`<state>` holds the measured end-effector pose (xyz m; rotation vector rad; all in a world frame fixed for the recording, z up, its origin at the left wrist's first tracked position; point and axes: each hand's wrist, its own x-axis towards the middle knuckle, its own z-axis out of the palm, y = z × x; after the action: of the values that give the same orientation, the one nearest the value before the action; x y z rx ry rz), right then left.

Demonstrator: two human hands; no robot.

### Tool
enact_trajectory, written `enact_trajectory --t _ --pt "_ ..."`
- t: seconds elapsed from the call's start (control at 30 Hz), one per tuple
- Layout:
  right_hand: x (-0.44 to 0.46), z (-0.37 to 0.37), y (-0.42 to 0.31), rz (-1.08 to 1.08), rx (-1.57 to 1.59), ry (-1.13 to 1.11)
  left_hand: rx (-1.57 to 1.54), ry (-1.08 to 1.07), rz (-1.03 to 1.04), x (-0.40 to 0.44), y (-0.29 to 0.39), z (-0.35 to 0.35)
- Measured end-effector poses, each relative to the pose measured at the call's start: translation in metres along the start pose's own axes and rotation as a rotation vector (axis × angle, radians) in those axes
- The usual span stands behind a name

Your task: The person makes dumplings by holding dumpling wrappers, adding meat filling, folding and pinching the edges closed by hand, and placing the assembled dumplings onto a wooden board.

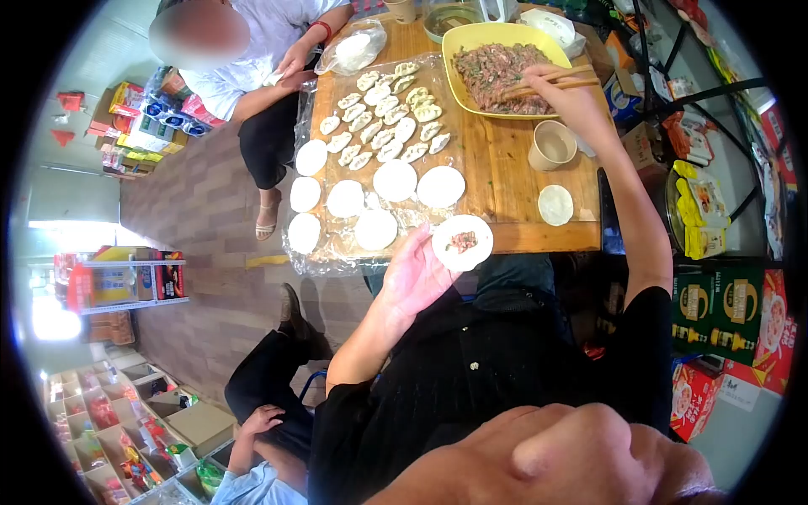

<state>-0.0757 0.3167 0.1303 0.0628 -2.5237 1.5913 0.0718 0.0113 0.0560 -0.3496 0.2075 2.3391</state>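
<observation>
My left hand (417, 273) holds a round dough wrapper (478, 246) near the table's front edge, with a small lump of meat filling (461, 242) on it. My right hand (555, 91) is closed on wooden chopsticks (576, 82), whose tips reach into the meat filling in a yellow bowl (449, 52). Several folded dumplings (384, 106) lie in rows on a plastic sheet (461, 143). Flat wrappers (395, 182) are spread in front of them. A single wrapper (555, 204) lies at the table's right side, below a paper cup (552, 145).
Across the table's left corner sits a person in white (278, 50), hands together. Another person's hand (263, 418) rests on a leg at the lower left. Shelves (135, 282) stand at the left, and boxes (715, 311) and a black rack crowd the right.
</observation>
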Motion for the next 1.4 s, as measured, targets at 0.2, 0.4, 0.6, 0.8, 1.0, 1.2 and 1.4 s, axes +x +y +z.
enact_trajectory --t 0.2,0.4,0.6,0.8,1.0,1.2,1.4 --pt "0.006 0.003 0.014 -0.012 0.150 -0.036 0.013 0.062 0.009 0.002 -0.003 -0.004" --pt "-0.006 -0.016 0.010 -0.045 0.407 0.009 0.037 0.015 0.022 0.008 0.001 0.000" --pt "-0.058 -0.024 -0.002 -0.126 0.740 -0.207 0.057 0.039 0.061 0.009 0.011 0.021" --pt "-0.104 -0.007 -0.028 -0.309 0.603 -0.450 -0.006 -0.112 -0.020 -0.003 0.008 0.035" --pt "-0.114 0.000 -0.046 -0.412 0.424 -0.481 0.020 -0.105 0.023 -0.016 0.007 0.033" --pt "-0.119 -0.006 -0.059 -0.428 0.338 -0.451 -0.177 -0.252 -0.041 -0.019 0.008 0.025" --pt "-0.116 -0.002 -0.057 -0.507 0.377 -0.426 -0.041 -0.148 0.025 -0.021 0.006 0.029"
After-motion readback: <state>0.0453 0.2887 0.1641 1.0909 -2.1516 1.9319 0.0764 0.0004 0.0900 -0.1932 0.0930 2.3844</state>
